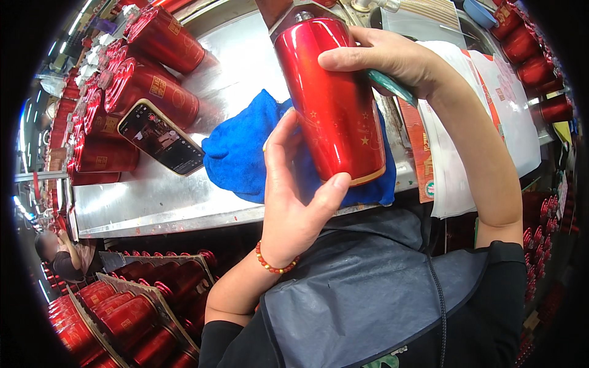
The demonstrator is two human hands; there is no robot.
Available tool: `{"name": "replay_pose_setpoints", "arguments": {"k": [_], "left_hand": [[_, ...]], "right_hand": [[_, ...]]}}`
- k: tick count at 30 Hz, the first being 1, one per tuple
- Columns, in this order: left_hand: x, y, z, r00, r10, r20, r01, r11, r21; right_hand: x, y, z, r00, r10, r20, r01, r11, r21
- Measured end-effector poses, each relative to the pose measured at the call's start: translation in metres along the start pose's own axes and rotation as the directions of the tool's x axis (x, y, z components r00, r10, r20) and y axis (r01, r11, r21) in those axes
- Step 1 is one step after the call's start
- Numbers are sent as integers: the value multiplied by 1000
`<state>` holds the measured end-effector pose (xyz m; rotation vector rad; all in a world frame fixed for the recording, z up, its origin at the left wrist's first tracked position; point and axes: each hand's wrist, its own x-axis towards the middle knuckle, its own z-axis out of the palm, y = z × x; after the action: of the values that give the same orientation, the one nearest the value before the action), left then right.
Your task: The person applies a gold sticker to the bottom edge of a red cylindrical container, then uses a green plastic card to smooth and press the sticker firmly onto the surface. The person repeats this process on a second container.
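A glossy red canister with small gold stars is held tilted over the metal worktop, its narrower end toward me. My right hand is wrapped round its far, wider part, thumb across the front. A flat green object, its kind unclear, also sits in that hand. At the near end my left hand steadies the canister, thumb on the bottom rim and fingers along its left side. The fingers behind the canister are hidden. Beneath it lies a crumpled blue cloth.
A phone leans against several red canisters on the left of the metal worktop. White sheets lie right. Boxes of red canisters stand below left; a person is beyond them. More canisters line the far right.
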<state>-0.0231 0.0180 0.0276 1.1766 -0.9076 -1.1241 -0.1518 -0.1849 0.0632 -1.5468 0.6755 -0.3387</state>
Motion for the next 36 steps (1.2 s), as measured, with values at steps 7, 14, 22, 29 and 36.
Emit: {"name": "replay_pose_setpoints", "arguments": {"k": [7,14,22,29,36], "left_hand": [[-2,-9,-2,994,107,21,-109,976,190],[-1,-12,-2,992,124,0,-120,962,246],[-4,-16,-8,991,134,24,-135,940,314],[-3,-18,-9,989,146,19,-144,937,319],[-4,-21,-8,987,161,9,-154,922,356]], "right_hand": [[2,2,-1,1000,-4,-2,4,1000,-11],[0,0,1,1000,10,-22,-10,1000,-4],[2,2,-1,1000,12,-25,-12,1000,8],[0,-2,-4,998,49,28,-48,999,-26],[-1,-4,-3,998,52,32,-52,998,-21]]}}
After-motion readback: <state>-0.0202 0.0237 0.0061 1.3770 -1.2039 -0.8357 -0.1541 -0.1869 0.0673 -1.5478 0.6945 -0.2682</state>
